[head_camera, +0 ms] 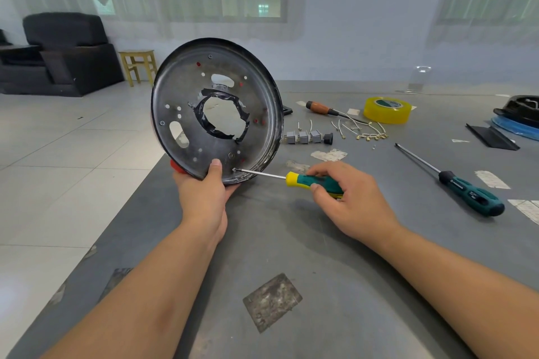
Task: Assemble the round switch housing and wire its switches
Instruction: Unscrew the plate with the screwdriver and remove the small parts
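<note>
Left hand [204,201] grips the tilted round housing [186,137] near the counter's [291,242] left edge while right-hand [353,201] fingers [322,190] pinch a screwdriver [309,181] at its rim screw [234,169]

Near half of the worktop [291,256] lies open around both forearms, only a flat worn patch [272,302] on it. Far right is crowded: switches [306,137], loose wires [361,130], yellow tape roll [387,110], spare screwdriver [455,183]. The upright round housing [217,111] blocks the far left edge.
</note>
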